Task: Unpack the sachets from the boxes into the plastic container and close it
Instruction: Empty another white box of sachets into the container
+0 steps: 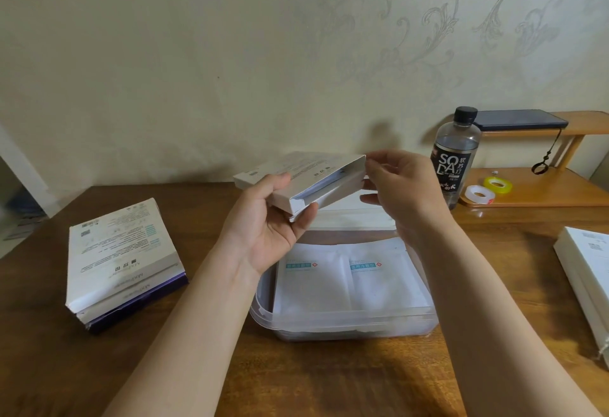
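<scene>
- Now the left hand grips a flat white cardboard box over the clear plastic container; the right hand pinches its open end.
- Tipped too far, more could slide out and miss the white sachets lying inside.

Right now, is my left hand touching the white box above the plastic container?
Touching. The head view shows the left hand gripping the white box, with the thumb on top and the fingers curled beneath it.

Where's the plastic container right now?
Head view, centre of the table: the plastic container sits open below the held box, right of the stacked boxes.
</scene>
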Tool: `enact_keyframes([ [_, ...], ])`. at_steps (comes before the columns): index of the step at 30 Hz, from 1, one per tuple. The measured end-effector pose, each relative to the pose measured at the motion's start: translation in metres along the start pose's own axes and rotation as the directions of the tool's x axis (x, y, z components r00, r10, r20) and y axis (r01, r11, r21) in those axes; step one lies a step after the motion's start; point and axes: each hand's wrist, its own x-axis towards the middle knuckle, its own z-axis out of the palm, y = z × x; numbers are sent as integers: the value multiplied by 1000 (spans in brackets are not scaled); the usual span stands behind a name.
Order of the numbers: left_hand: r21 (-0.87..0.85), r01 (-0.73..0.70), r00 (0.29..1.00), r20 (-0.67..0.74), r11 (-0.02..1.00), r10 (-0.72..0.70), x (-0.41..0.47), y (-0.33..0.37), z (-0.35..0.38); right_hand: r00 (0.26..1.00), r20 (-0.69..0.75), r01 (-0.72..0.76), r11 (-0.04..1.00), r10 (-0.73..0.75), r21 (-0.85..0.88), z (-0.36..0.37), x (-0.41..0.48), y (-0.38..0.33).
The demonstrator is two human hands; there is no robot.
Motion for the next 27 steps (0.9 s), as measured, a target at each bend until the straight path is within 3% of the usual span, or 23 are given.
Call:
enact_keyframes([
  [2,-15,-27,1000,12,1000,28,-1,-2,1,996,85,-12,998,17,-62,0,-2,0],
  [5,-12,-94,993,67,995,95,-4,-6,3,974,206,137,963,-89,-231,3,-12,-6],
  [8,15,-171,979,117,985,168,-3,-6,2,921,360,252,934,-150,-254,8,-22,-14],
  [13,4,-257,962,102,966,255,1,-5,-3,882,459,248,931,-104,-266,4,-23,-14],
  [17,14,-288,956,66,957,287,3,-10,-2,889,429,288,924,-161,-250,13,-27,-13],
  [21,-12,-335,939,80,942,334,3,-11,-1,911,324,367,859,-255,-357,25,-31,-14],
  [23,-16,-358,930,79,933,359,3,-12,1,941,264,296,894,-212,-336,28,-32,-15],
  [27,-29,-358,929,90,933,360,2,-11,2,924,352,264,915,-149,-306,28,-34,-11],
])
